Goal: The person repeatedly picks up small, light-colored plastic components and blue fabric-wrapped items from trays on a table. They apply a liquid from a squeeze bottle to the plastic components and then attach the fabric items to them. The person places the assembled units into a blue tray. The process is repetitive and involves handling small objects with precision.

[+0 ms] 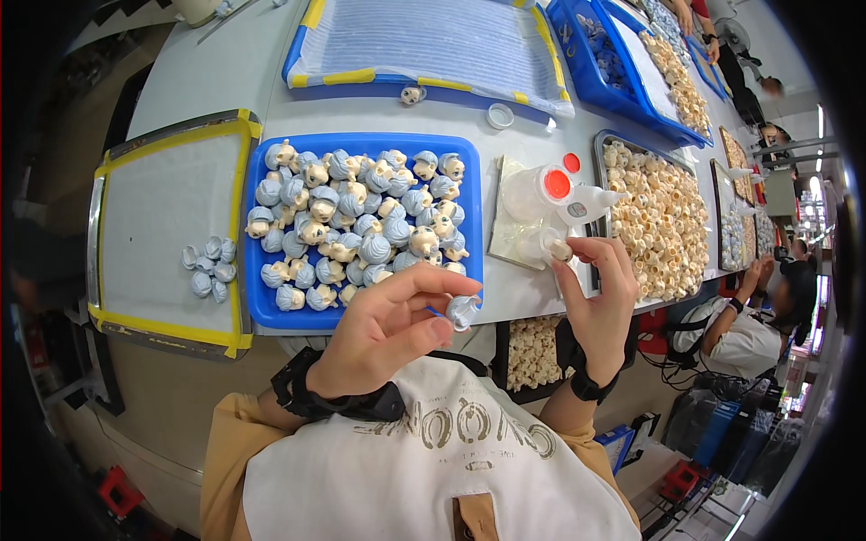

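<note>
My left hand (392,316) pinches a light blue doll hair piece (463,312) by its edge, its hollow side partly showing. Between the thumb and fingers of my right hand (603,287) is a small cream doll head part (561,250). This part is at a small translucent cup (534,243); whether they touch I cannot tell. Left of my hands, a blue tray (361,142) holds many doll heads with light blue hair. Several loose light blue hair pieces (212,267) lie on a yellow-taped framed board (167,198) at the far left.
Beyond the cup stand a white bottle with a red cap (557,185) and a white squeeze bottle (586,206). A metal tray of cream parts (663,225) is on the right. A cloth-lined blue tray (424,41) lies at the back. Other people (753,329) sit at right.
</note>
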A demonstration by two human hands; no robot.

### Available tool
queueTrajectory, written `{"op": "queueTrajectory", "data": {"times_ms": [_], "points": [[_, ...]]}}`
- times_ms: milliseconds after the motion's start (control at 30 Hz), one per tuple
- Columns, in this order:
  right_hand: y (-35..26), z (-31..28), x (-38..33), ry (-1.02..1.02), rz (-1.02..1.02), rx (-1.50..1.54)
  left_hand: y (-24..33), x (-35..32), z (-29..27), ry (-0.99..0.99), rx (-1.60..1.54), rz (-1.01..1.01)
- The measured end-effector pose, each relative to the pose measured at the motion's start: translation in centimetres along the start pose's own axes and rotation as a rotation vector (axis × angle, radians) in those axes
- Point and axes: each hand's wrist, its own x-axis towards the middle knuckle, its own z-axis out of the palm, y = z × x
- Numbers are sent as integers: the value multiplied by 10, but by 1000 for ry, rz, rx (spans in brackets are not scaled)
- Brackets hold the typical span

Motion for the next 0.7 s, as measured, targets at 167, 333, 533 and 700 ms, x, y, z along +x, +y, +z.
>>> {"op": "queueTrajectory", "data": {"times_ms": [167,333,533,700], "points": [[-4,1,-4,123,4,141,-6,1,6,85,-38,81],[-35,-2,-9,65,-168,536,-3,0,4,28,-109,-25],[-53,5,-9,-102,-350,664,-6,-2,1,44,-98,-110],[-57,7,-8,-135,-366,611,-6,-2,0,42,-69,-104]]}}
